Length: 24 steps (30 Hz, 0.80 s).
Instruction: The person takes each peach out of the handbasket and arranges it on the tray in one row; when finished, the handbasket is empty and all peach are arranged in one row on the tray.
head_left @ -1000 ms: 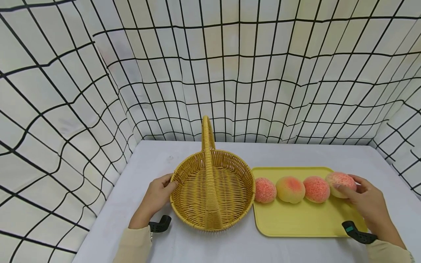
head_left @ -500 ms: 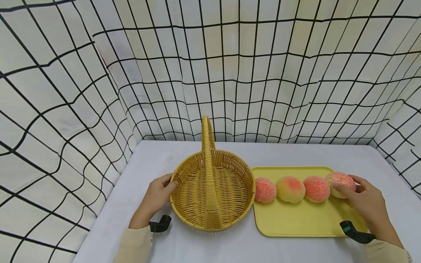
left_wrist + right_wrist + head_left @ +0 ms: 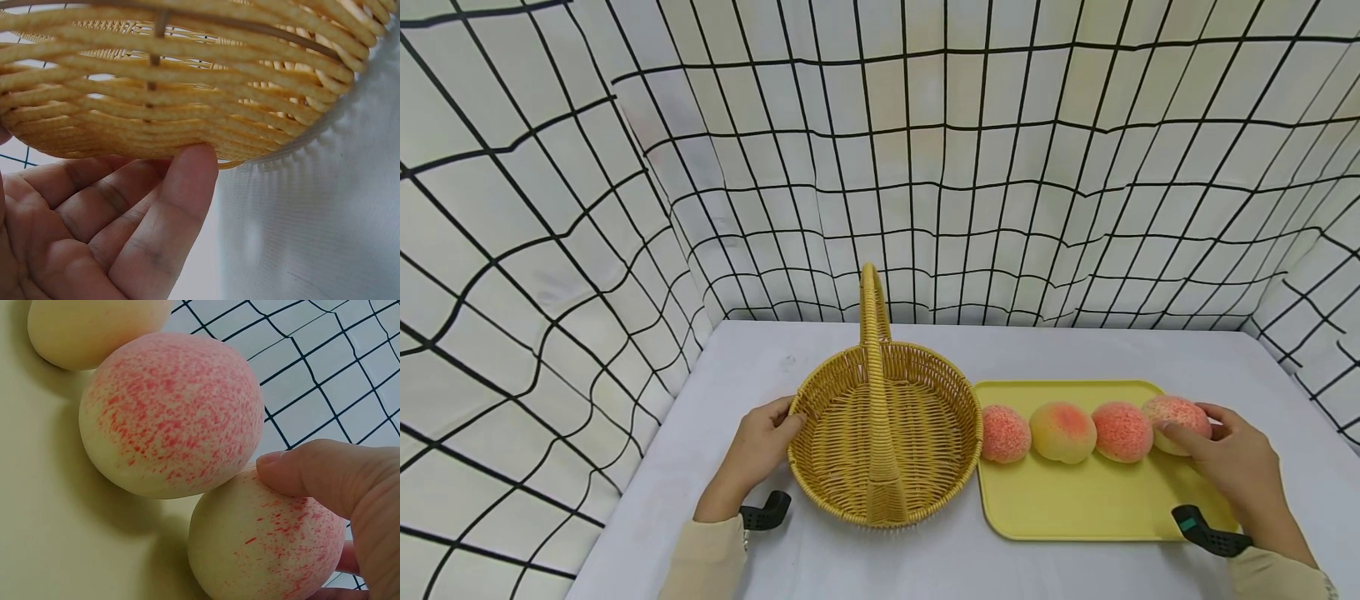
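A round wicker basket [image 3: 838,467] with a tall arched handle [image 3: 877,392] stands left of a yellow tray [image 3: 1075,508]. My left hand [image 3: 762,446] holds the basket's left rim, thumb on the edge; in the left wrist view its fingers [image 3: 87,187] lie along the woven side. Several peaches sit in a row on the tray: a speckled one [image 3: 1006,433] by the basket, a smoother yellow-red one [image 3: 1063,432], another speckled one [image 3: 1122,431]. At the row's right end, my right hand [image 3: 1243,458] grips a speckled peach [image 3: 262,544] between thumb and fingers, against its neighbour [image 3: 172,415].
A white cloth covers the table [image 3: 1000,354]. Walls of white fabric with a black grid [image 3: 925,158] rise behind and on both sides. The basket's right rim overlaps the tray's left edge in the head view. Both wrists wear black camera mounts [image 3: 765,510].
My right wrist has shifted slightly left, and the gripped peach sits a touch lower in the head view. The left hand and basket have stayed in place.
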Motion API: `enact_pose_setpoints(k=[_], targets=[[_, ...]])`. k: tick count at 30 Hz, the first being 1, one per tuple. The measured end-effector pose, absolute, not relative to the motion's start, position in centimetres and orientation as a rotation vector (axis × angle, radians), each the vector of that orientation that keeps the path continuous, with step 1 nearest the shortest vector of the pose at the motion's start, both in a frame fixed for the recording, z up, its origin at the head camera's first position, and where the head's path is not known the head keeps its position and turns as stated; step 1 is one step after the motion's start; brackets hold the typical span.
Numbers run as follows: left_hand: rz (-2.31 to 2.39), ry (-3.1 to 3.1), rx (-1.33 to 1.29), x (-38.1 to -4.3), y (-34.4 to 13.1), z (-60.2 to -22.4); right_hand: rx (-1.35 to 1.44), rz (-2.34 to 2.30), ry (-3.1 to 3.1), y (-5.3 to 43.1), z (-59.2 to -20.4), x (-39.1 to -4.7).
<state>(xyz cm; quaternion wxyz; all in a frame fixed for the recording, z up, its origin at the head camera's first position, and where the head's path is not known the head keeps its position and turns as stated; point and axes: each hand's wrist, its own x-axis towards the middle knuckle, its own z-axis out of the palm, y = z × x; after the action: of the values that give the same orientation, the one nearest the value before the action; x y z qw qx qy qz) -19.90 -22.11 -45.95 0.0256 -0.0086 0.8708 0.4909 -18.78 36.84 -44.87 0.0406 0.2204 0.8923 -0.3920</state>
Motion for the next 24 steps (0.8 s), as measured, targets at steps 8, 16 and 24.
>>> enact_pose_setpoints(k=[8, 16, 24], targets=[[1.541, 2.674, -0.022, -19.89, -22.08, -46.01, 0.635, -1.127, 2.804, 36.72, -44.83, -18.55], [1.542, 2.683, -0.017, -19.86, -22.05, -45.78, 0.604, -1.044, 2.846, 36.91, -44.97, -18.41], [1.536, 2.696, -0.016, -19.81, -22.05, -45.61, 0.592, -1.053, 2.828, 36.84, -44.94, -18.29]])
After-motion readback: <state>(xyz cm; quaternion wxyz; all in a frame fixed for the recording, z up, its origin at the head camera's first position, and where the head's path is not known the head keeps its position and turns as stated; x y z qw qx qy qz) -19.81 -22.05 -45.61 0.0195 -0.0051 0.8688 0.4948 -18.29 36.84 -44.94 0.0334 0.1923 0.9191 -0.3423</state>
